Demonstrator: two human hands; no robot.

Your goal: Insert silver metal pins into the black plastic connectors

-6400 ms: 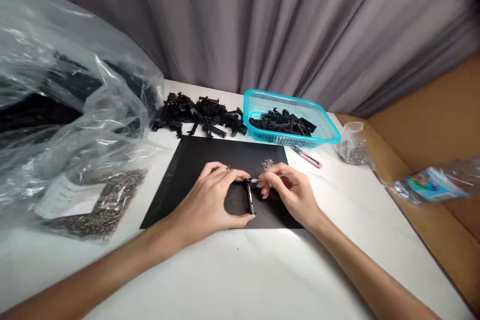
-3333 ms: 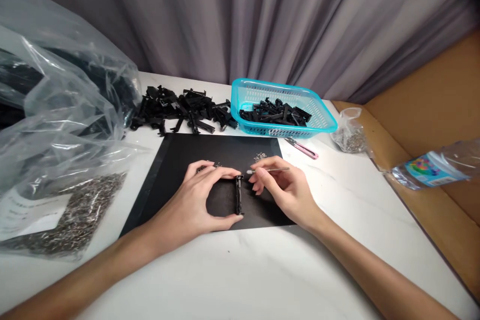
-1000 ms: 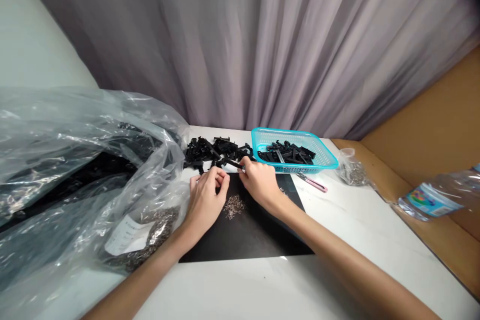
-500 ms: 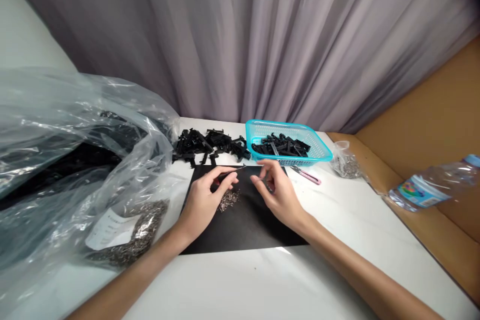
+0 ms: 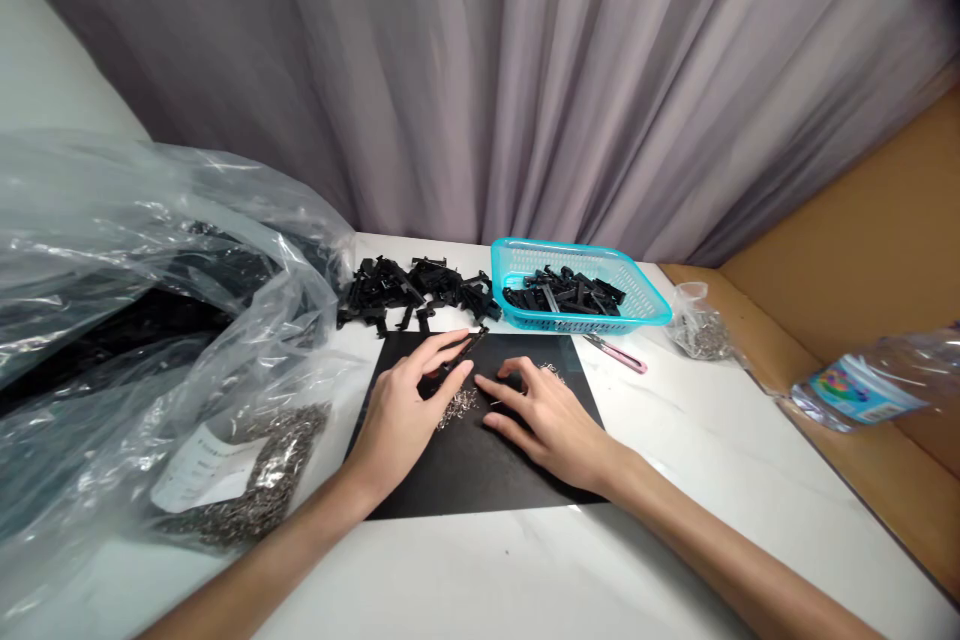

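Note:
My left hand (image 5: 409,395) is closed on a slim black plastic part (image 5: 466,348), which slants up between thumb and fingers. Its lower end is hidden by the hand. My right hand (image 5: 541,412) is low over the black mat (image 5: 480,475), palm down, its fingers spread and bent toward the mat. Between the two hands lies a small heap of tiny metal pieces (image 5: 457,409). More small metal pieces (image 5: 553,373) show just behind my right hand. Whether the right fingertips touch any piece is too small to tell.
Loose black plastic parts (image 5: 382,288) lie behind the mat. Beside them stands a blue basket (image 5: 645,305) with similar parts. A pink-handled cutter (image 5: 622,357), a small bag of metal pieces (image 5: 699,328) and a bottle (image 5: 862,390) are at right. A labelled bag (image 5: 255,490) and large plastic bags (image 5: 247,175) fill the left.
My right hand has come down toward the mat, its fingers spreading out. The black plastic part in my left hand now tilts more steeply. The view has shifted slightly.

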